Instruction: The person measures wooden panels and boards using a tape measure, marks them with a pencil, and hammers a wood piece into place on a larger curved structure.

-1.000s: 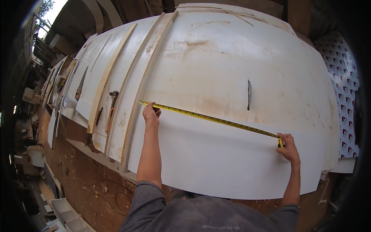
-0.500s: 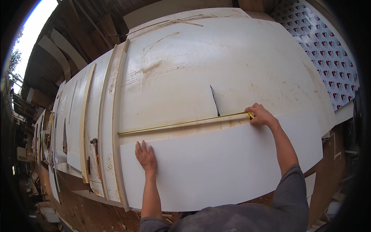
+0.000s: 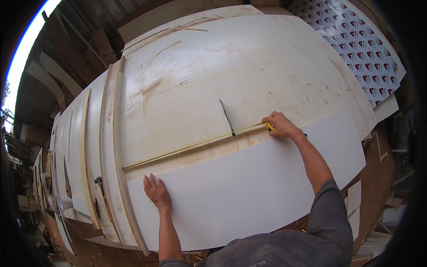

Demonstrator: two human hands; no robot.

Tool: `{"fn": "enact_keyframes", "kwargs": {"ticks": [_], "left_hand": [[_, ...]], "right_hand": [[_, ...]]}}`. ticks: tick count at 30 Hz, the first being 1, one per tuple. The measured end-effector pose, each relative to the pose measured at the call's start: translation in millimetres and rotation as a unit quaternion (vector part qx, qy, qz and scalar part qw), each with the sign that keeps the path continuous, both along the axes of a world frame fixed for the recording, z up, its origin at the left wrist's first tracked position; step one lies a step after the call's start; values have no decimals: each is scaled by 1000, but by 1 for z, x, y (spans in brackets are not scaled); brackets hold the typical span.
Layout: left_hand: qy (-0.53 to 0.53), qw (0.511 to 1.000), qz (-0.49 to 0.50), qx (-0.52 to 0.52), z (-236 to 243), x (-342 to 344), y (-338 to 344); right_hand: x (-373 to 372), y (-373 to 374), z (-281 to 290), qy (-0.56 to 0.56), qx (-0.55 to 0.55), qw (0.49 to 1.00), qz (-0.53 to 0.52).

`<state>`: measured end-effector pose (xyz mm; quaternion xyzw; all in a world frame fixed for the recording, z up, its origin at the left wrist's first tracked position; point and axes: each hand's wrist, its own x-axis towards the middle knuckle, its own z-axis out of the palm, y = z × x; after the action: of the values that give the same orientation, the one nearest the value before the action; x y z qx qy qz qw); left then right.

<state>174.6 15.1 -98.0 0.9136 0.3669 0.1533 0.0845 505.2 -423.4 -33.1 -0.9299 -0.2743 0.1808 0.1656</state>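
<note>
My left hand [image 3: 156, 192] lies flat with fingers stretched out on a smooth white panel [image 3: 231, 191], near its left end. In my right hand [image 3: 283, 126] is a yellow and black tape measure [image 3: 270, 127], gripped at the panel's far edge. Its yellow blade [image 3: 191, 147] runs out leftward to a raised wooden strip [image 3: 117, 115], just beyond the panel's edge. A thin dark strip [image 3: 227, 117] lies on the large worn white board [image 3: 200, 89], its near end by the blade; I cannot tell what it is. A small dark tip [image 3: 305, 135] shows beside my right wrist.
Left of the raised strip are more long wooden strips [image 3: 85, 155] and a hammer-like tool [image 3: 98, 181]. A sheet with a repeated printed pattern [image 3: 351, 49] lies at the far right. Offcuts [image 3: 378, 244] litter the brown floor at the lower right.
My view has turned, shifting the scene leftward and tilting it. Both hands keep nearly the same places on the panel, and the tape stays drawn out.
</note>
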Motion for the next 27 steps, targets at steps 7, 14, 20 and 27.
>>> {"fn": "enact_keyframes", "kwargs": {"ticks": [7, 14, 20, 27], "left_hand": [[-6, 1000, 0, -3, 1, 1, -2], [-9, 1000, -1, -5, 2, 1, -3], [-12, 1000, -6, 6, 2, 1, -3], [-3, 1000, 3, 6, 1, 1, -3]], "right_hand": [[2, 3, 3, 6, -17, 1000, -8], [2, 1, -3, -1, -4, 1000, -7], [-1, 2, 0, 3, -3, 1000, -20], [0, 3, 0, 9, -6, 1000, -25]]}}
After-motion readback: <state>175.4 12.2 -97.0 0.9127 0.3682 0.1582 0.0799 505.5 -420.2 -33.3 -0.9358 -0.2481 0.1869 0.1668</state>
